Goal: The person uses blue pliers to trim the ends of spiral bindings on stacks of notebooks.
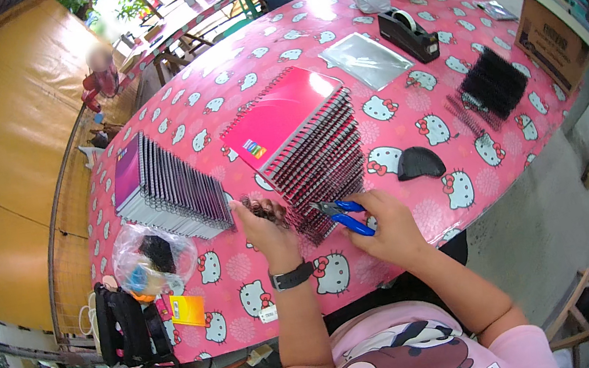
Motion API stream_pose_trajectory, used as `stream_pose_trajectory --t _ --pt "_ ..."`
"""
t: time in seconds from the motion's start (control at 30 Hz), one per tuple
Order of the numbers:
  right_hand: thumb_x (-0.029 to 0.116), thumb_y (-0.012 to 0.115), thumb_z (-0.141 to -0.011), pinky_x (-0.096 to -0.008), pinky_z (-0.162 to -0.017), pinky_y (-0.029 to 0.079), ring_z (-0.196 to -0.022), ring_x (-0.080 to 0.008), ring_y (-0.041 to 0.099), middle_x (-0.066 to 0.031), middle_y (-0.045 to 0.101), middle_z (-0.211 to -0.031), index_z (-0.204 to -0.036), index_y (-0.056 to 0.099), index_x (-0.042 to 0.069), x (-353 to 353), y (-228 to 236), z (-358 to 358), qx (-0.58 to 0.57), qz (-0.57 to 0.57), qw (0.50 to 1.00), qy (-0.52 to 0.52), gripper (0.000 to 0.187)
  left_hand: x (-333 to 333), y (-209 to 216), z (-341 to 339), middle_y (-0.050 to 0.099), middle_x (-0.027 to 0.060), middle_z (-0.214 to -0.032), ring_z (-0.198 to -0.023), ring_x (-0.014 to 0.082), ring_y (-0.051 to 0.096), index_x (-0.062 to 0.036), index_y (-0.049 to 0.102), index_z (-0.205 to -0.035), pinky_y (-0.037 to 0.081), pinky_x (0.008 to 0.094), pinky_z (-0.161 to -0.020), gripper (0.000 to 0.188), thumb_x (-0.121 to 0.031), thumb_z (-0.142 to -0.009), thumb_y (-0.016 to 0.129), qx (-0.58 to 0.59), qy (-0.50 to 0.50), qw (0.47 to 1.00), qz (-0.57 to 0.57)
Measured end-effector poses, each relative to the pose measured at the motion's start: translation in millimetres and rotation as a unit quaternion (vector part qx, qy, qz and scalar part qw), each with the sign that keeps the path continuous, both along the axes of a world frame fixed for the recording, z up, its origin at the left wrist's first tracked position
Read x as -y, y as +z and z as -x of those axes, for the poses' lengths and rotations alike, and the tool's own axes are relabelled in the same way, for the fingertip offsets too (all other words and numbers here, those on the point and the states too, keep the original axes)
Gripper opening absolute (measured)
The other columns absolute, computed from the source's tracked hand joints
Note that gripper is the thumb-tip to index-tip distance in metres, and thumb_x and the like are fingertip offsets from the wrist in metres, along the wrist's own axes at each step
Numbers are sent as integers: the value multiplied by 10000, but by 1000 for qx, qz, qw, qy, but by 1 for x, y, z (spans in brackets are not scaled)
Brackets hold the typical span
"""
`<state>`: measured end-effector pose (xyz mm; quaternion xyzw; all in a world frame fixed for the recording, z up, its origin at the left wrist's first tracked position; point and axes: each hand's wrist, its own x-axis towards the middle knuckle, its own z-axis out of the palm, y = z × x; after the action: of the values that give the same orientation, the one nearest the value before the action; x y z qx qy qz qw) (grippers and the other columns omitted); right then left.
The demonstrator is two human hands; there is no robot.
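A tall stack of spiral-bound notebooks (291, 115), the top one with a pink cover, stands in front of me, wire coils showing along its near right side. My right hand (390, 227) grips blue-handled wire cutters (346, 216), their metal jaws at the stack's lower coils. Beside the stack's near left edge, my left hand (269, 230) is closed with dark spiral coils (258, 207) among its fingers. What else it holds behind them is hidden. To its left is a second stack of spiral notebooks (172, 192), purple-covered on top.
Black coils (493, 83) are piled at right, near a black curved object (420, 162). Farther back are a tape dispenser (408, 35), clear plastic sheets (366, 61) and a cardboard box (555, 39). A plastic bag (179, 260) and black backpack (121, 327) are at left. People are beyond the table.
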<state>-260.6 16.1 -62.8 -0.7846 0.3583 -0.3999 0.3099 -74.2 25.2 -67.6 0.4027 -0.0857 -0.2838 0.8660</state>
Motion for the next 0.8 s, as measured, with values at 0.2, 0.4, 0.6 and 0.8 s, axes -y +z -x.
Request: stream_pose_trajectory --t 0.2,0.4,0.6,0.8 --pt "152 681 -652 -409 -749 450 -841 -341 562 -156 578 -896 -1027 573 40 -6 -14 5 -12 -66 998 4 406 -6 -49 3 550 35 -799 -719 138 535 -43 555 -900 454 272 -656 276 -290 -925 433 -75 -123 989 -20" --pt "156 686 -652 -405 -772 441 -881 -338 553 -158 577 -919 -1061 561 41 -3 -18 2 -26 -27 999 39 443 -11 -57 33 523 50 -903 -822 135 514 -23 513 -980 432 279 -758 347 -311 -959 320 29 -42 999 15" --pt "148 694 -642 -401 -788 427 -898 -331 527 -153 564 -927 -1077 545 27 -2 -4 -9 -48 35 998 14 475 -10 -59 35 455 84 -930 -860 189 460 5 471 -1016 387 314 -775 542 -519 -902 395 404 103 909 -6" --pt "146 698 -639 -395 -750 438 -838 -321 536 -155 564 -898 -1062 551 20 -2 -1 -18 -62 48 997 0 465 -7 -57 30 463 138 -938 -851 249 468 8 463 -1044 396 342 -737 476 -441 -889 484 497 150 855 -19"
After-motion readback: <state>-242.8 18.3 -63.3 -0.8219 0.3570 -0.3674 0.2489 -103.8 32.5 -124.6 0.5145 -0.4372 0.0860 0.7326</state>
